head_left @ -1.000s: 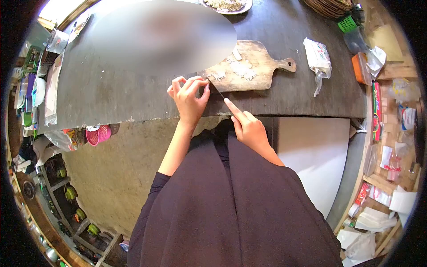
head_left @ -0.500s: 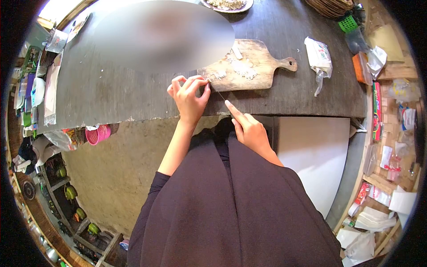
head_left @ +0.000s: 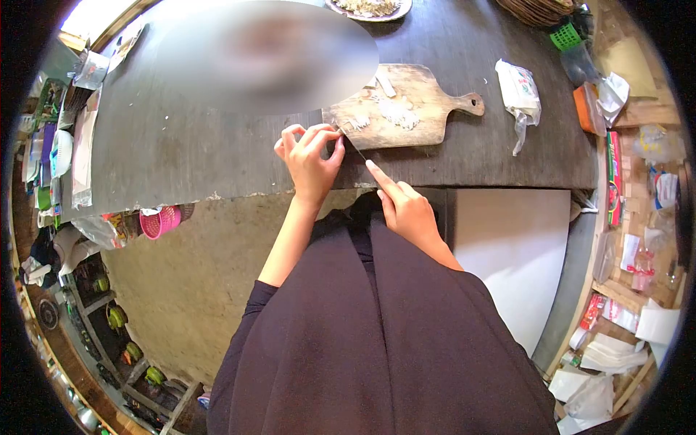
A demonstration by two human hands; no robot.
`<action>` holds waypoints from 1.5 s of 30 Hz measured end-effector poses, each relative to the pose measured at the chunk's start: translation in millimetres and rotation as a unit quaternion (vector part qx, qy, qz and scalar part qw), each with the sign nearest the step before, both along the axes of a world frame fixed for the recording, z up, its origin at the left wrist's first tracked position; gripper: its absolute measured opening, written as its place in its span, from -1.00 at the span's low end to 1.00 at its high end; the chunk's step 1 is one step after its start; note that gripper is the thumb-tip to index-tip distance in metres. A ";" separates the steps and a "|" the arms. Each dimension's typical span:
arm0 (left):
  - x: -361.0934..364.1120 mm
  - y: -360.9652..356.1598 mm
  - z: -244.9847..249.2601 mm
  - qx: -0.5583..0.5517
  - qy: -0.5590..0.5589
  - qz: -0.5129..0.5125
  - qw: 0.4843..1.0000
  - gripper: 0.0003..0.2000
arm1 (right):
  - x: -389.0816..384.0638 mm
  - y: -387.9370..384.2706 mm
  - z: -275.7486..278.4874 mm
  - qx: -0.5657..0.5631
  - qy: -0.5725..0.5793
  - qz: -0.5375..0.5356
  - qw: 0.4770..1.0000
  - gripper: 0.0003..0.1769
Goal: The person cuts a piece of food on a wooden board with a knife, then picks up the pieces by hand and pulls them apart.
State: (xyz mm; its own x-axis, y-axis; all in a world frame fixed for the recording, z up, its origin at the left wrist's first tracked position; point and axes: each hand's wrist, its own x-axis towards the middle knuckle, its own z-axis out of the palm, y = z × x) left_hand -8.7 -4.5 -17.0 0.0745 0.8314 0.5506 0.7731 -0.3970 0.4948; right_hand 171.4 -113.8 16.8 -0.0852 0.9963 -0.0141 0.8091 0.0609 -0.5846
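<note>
A wooden cutting board (head_left: 428,131) with a handle lies on the dark table, bearing small chopped white pieces (head_left: 397,114) and a longer white strip (head_left: 385,84). At the board's near left corner, my left hand (head_left: 310,165) is closed in a pinch on a small pale piece, mostly hidden by the fingertips. My right hand (head_left: 407,212) grips a knife (head_left: 355,148), index finger stretched along its back. The handle is hidden in the palm. The blade points up and left, its tip end close beside the left fingertips.
A plate (head_left: 404,13) of chopped pale food stands at the far edge of view. Right of the board lies a white plastic packet (head_left: 518,94). A blurred oval covers the table's upper left. Shelves with packets line the right, and a pink basket (head_left: 161,221) sits below the table's edge.
The knife blade has turned slightly and shows darker and wider. My right hand has shifted a touch up and left; my left hand keeps its pinch in nearly the same place.
</note>
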 end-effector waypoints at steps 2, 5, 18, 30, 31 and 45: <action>-0.1 -1.8 2.1 -0.021 -0.003 -0.002 1.000 -0.89 | 3.8 -3.2 -0.2 0.005 0.006 -0.008 1.000 -0.32; -0.4 -2.1 2.3 -0.023 -0.004 -0.004 1.000 -0.89 | 6.6 -0.1 3.2 0.004 0.024 -0.012 1.000 -0.32; -1.7 -1.3 0.2 -0.027 0.002 -0.006 1.000 -0.88 | -1.8 -4.9 0.9 0.036 0.016 0.003 0.999 -0.33; -1.7 -1.1 -0.1 -0.026 0.000 -0.004 1.000 -0.88 | -3.0 -3.7 -2.4 0.032 -0.029 0.002 0.999 -0.33; -1.6 -1.2 -0.1 -0.026 0.000 -0.003 1.000 -0.88 | -0.6 -6.8 -1.9 0.036 -0.020 0.002 0.999 -0.33; -1.4 -0.6 -1.1 -0.005 -0.004 -0.006 1.000 -0.90 | 1.6 -7.1 2.1 0.025 0.004 0.012 1.000 -0.32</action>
State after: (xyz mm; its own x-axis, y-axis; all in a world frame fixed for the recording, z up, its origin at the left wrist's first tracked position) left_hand -10.1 -5.1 -18.1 0.0802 0.8357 0.5433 0.7645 -0.4013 0.5045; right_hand 173.0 -120.9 18.9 -0.1082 0.9934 0.0371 0.8021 0.1093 -0.5871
